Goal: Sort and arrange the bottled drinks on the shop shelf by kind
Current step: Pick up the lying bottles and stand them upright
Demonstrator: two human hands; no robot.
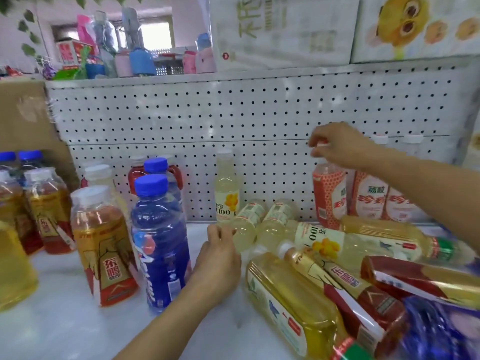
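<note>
Right hand (335,146) pinches the cap of a red-labelled bottle (328,196), well right of the upright lemon bottle (226,188) — best kept vertical, label forward. Left hand (220,258) meets a fallen bottle (245,224) just right of it — grip unclear.

Four pale lemon bottles (226,188) (248,224) (276,220) (335,242): one is upright at centre and three lie toward three o'clock. Four blue-capped bottles (159,242) (158,166) (30,157) (7,158) stand toward nine o'clock; a fifth blue one, blurred, lies at five o'clock. Three red-and-white labelled bottles (328,196) (368,198) (400,201) stand at two o'clock. At least three amber energy drinks (104,245) (49,209) (10,203) stand at eight o'clock, and two more lie at four o'clock. Two yellow tea bottles (291,300) (389,229) lie there too.
</note>
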